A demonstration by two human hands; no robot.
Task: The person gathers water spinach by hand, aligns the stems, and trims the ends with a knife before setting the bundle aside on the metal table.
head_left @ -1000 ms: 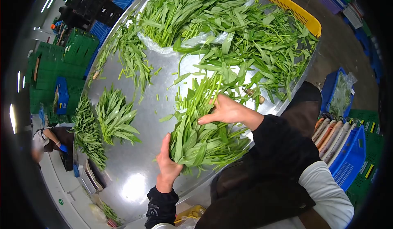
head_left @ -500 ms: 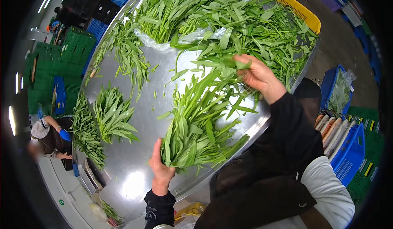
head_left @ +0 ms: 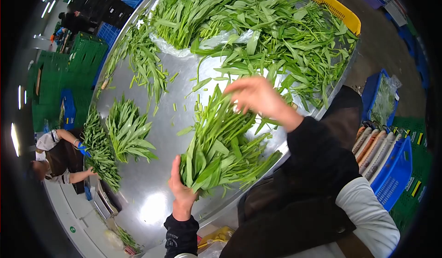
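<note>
My left hand (head_left: 183,186) is wrapped round the lower left end of a leafy green bunch (head_left: 221,152) above the metal table (head_left: 152,175). Over the upper part of that bunch is my right hand (head_left: 258,99), slightly blurred, its fingers apart and nothing visible in them. Behind it a large heap of greens (head_left: 294,37) spreads across the far side of the table, partly on clear plastic (head_left: 175,50). Two tidy bunches (head_left: 129,129) (head_left: 99,152) lie at the left, below some loose stems (head_left: 149,64).
At the left edge a co-worker (head_left: 60,156) with a blue glove reaches to the outermost bunch. A yellow basket (head_left: 329,4) stands at the far right corner. Green crates (head_left: 87,53) are stacked at the left; blue crates (head_left: 396,179) stand at the right.
My right hand has moved left from the heap to above the bunch, and the leaf it held is gone from its fingers. The co-worker's hands have reached the outer left bunch.
</note>
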